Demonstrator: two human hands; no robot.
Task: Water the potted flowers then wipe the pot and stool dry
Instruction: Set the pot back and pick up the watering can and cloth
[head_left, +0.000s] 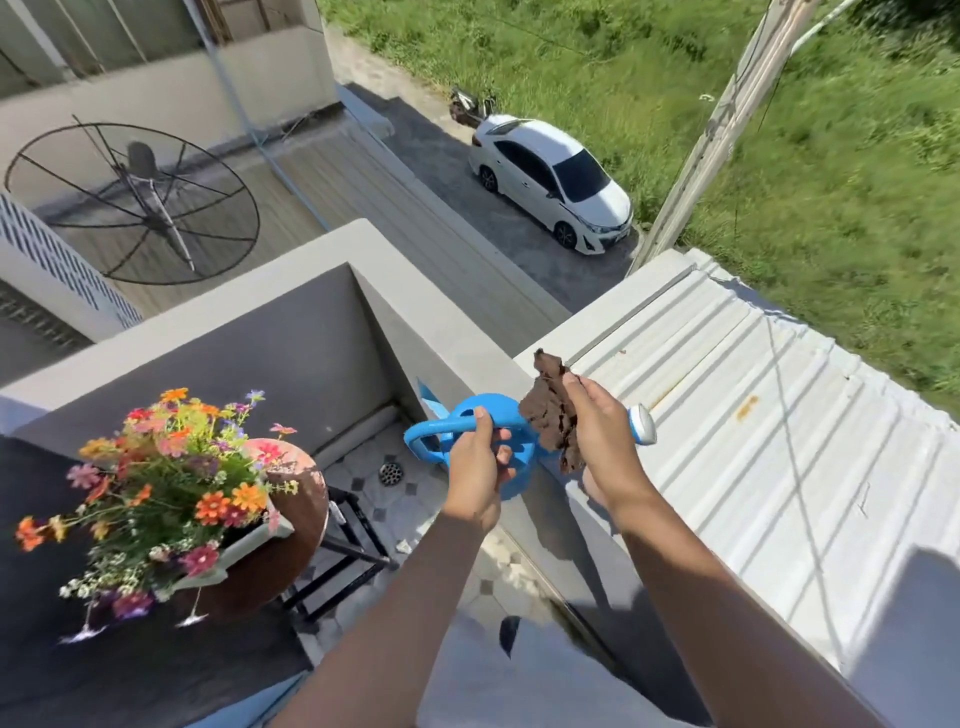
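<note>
A blue watering can (511, 480) hangs over the balcony ledge with my left hand (475, 475) gripping its curved handle; its silver rose head pokes out to the right. My right hand (602, 441) holds up a crumpled brown cloth (553, 413) in front of the can. At the lower left, colourful potted flowers (161, 483) stand in a pale pot (249, 545) on a round brown stool (301, 493) with black legs.
A grey balcony wall (452, 332) runs diagonally under my hands. Beyond it lies a white corrugated roof (753, 441). The tiled floor with a drain (390, 472) is below the can. A satellite dish (135, 202) and a white car (553, 182) lie farther off.
</note>
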